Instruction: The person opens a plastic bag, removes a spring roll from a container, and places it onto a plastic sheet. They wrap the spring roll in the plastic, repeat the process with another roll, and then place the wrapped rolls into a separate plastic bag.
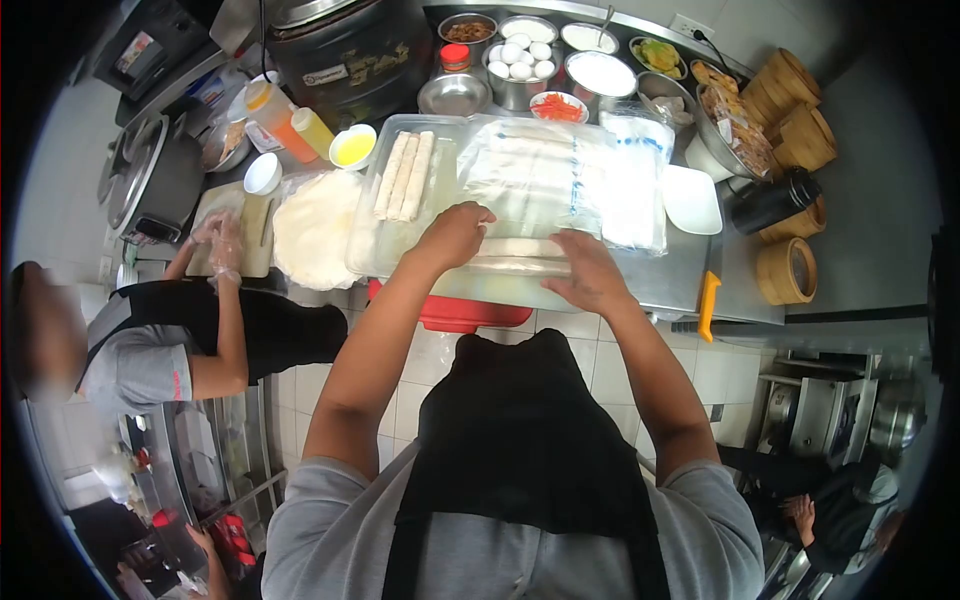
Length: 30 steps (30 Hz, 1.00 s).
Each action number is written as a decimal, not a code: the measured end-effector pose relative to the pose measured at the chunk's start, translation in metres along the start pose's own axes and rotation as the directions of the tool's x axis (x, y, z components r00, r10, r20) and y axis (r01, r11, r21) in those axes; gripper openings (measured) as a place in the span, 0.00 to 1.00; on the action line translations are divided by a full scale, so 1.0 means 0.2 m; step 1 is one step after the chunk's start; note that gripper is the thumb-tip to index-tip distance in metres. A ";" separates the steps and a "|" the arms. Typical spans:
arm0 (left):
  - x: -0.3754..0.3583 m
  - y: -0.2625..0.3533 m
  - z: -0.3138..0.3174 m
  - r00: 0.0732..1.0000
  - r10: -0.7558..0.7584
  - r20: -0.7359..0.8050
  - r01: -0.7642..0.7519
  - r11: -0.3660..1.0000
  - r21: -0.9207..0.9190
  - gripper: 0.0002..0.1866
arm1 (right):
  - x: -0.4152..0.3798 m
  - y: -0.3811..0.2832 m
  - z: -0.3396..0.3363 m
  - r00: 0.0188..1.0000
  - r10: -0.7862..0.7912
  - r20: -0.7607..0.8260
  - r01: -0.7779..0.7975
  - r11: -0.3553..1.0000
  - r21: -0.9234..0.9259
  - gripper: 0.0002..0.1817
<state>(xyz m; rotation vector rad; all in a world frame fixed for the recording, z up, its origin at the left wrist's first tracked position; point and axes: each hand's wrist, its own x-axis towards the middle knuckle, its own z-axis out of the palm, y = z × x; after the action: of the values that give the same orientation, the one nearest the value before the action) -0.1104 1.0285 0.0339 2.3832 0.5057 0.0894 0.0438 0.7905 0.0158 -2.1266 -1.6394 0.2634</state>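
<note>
Two long pale dough rolls lie side by side along the near edge of a shallow translucent tray. My left hand is at their left end with its fingers curled in; what they pinch is hidden. Around the right ends of the rolls is my right hand, fingers on the far side and thumb on the near side. Just beyond my hands, clear plastic film covers more pale dough strips in the tray. Several filled-looking rolls lie together at the tray's left.
A flat dough sheet lies left of the tray, near a gloved co-worker's hands over a cutting board. Behind are a bowl of eggs and sauce bottles. At right sit a white dish, an orange-handled tool and bamboo steamers.
</note>
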 end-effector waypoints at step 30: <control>-0.05 0.08 0.11 0.979 0.030 0.203 -0.089 0.953 0.289 0.21 | 0.00 0.02 -0.07 1.000 -0.025 -0.005 0.026 0.998 0.064 0.37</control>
<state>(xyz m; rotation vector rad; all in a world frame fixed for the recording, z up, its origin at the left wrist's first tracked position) -0.1109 0.9999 0.0284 2.6650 0.3732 -0.2089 0.0538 0.7873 0.0264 -2.0560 -1.6328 0.2999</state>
